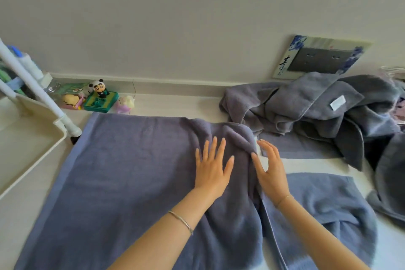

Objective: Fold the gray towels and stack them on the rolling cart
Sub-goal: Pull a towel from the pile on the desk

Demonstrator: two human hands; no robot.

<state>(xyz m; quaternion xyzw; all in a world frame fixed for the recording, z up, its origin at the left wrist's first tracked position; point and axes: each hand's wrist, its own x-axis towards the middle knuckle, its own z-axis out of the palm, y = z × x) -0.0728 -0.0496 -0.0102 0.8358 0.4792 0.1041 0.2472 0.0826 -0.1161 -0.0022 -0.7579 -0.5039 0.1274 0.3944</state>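
Note:
A large gray towel lies spread on the pale surface, flat on its left and bunched along its right edge. My left hand presses flat on it near that bunched edge, fingers straight and spread. My right hand is at the towel's right edge, fingers extended, thumb touching the raised fold. More of the towel trails to the lower right. A loose pile of gray towels sits at the back right. The white rolling cart stands at the left, its tray rim beside the towel's corner.
Small toy figures stand against the wall behind the towel. A wall socket with a decorated frame is above the pile. Bottles sit in the cart's upper part. More gray cloth lies at the right edge.

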